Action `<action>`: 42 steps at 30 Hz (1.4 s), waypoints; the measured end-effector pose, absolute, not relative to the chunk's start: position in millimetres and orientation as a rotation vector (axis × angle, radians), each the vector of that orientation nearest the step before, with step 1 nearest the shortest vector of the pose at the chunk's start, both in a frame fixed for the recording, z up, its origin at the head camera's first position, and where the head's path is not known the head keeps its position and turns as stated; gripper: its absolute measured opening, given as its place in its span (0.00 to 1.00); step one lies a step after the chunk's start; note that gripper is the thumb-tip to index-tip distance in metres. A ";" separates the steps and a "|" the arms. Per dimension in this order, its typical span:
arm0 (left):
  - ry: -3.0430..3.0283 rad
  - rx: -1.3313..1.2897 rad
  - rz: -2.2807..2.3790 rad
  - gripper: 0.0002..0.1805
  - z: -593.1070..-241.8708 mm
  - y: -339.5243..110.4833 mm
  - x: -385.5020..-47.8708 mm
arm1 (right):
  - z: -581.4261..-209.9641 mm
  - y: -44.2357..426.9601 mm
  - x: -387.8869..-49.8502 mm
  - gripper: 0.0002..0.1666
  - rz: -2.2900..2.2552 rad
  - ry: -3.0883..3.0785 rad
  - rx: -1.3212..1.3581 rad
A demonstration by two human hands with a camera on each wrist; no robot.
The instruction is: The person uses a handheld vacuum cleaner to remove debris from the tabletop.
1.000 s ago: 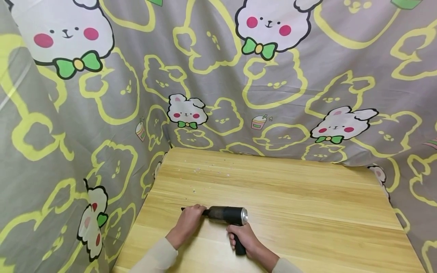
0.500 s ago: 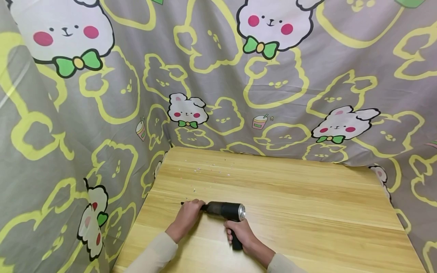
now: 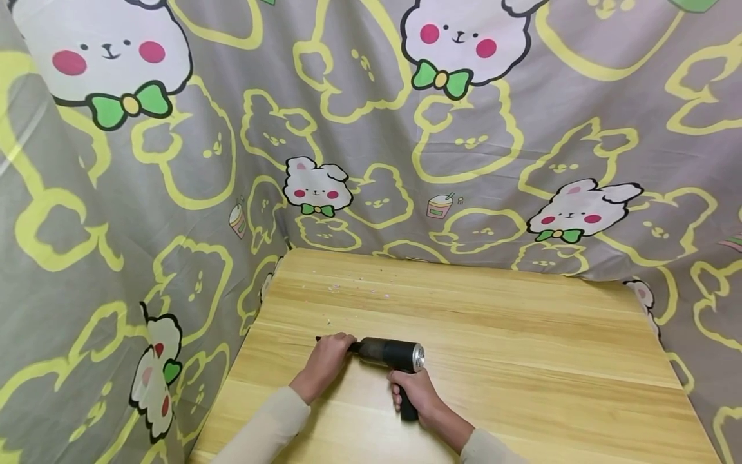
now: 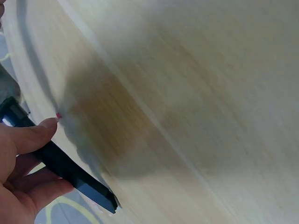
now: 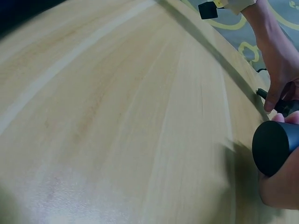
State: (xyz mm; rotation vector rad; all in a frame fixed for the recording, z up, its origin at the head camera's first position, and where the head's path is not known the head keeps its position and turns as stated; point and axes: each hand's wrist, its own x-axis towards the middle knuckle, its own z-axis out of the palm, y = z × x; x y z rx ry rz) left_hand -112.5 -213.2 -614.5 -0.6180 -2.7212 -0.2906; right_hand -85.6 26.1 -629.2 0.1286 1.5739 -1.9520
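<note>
A black handheld vacuum [image 3: 390,352] with a silver rear end is held low over the wooden table. My right hand [image 3: 418,391] grips its handle, whose round black base [image 5: 271,148] shows in the right wrist view. Around the narrow black nozzle [image 4: 70,169] the thumb and fingers of my left hand [image 4: 23,168] are curled, the nozzle tip by the table surface. In the head view my left hand [image 3: 326,362] covers part of the nozzle. Small pale scraps [image 3: 333,288] lie scattered beyond the nozzle tip.
The wooden table [image 3: 493,335] stretches away to the right of the hands. A grey curtain [image 3: 371,148] with yellow outlines and white cartoon rabbits hangs along its back and both sides. One small red bit [image 4: 59,115] is near my left thumb.
Both hands and the vacuum have moved slightly away from me across the table, then a little to the right within the last half second. The grips look the same.
</note>
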 end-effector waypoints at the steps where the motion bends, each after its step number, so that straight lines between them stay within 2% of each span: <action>1: -2.721 -0.618 -0.293 0.08 -614.8 -212.7 -113.8 | -629.1 26.2 -86.0 0.10 -1.955 1.574 0.133; 28: -2.735 -0.639 -0.282 0.08 -612.5 -188.2 -148.9 | -630.2 41.4 -102.7 0.14 -2.000 1.612 0.241; 42: -2.774 -0.549 -0.343 0.09 -608.4 -178.0 -163.4 | -621.8 45.8 -122.7 0.13 -1.992 1.717 0.236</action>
